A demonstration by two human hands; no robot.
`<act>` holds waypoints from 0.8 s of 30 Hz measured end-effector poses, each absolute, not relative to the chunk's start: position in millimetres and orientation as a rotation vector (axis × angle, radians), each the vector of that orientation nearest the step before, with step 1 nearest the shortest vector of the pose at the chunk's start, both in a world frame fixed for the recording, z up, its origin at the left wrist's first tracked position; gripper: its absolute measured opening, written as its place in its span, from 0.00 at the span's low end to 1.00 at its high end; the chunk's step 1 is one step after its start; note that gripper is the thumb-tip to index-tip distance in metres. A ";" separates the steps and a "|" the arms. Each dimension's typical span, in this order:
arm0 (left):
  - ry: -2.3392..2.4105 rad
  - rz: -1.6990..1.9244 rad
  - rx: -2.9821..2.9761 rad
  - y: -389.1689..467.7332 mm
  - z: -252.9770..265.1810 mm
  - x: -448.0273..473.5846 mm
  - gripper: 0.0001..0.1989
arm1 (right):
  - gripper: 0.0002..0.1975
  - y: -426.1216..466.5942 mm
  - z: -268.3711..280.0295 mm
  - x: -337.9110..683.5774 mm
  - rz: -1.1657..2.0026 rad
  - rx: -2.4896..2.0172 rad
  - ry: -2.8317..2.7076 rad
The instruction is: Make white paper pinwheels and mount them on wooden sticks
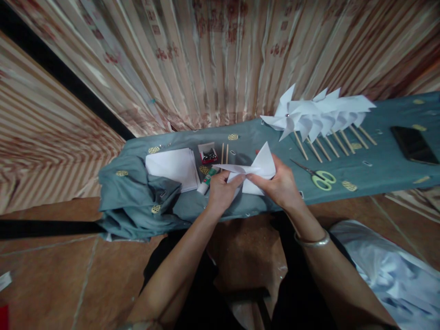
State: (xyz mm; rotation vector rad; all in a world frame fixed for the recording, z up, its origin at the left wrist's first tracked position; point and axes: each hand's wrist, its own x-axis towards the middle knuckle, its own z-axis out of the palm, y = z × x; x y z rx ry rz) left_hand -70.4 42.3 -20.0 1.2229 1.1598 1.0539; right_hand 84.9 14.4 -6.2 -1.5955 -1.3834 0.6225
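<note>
This looks like a room in a home, set up for small handcraft. Across the far side hang floor-length beige-and-brown striped curtains [213, 78] with reddish flower prints, and the floor [51, 270] is laid with large reddish-brown tiles, pale lines between them. The narrow desk wears a soft grey-green fabric cloth [374, 181] printed with yellow pineapples, bunched at the left end. On its right half, white paper pinwheels on wooden sticks [321, 114], green-handled metal scissors [322, 179] and a black flat phone [414, 144] lie together informally.
</note>
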 end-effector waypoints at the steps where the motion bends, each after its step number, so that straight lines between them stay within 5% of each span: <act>1: 1.159 1.054 1.222 42.3 -19.4 -70.5 0.09 | 0.35 14.5 -6.5 85.0 0.622 -1.588 -1.385; 24: 1.149 1.028 1.217 40.8 -20.7 -72.7 0.09 | 0.30 13.9 -3.3 80.2 0.729 -1.563 -1.324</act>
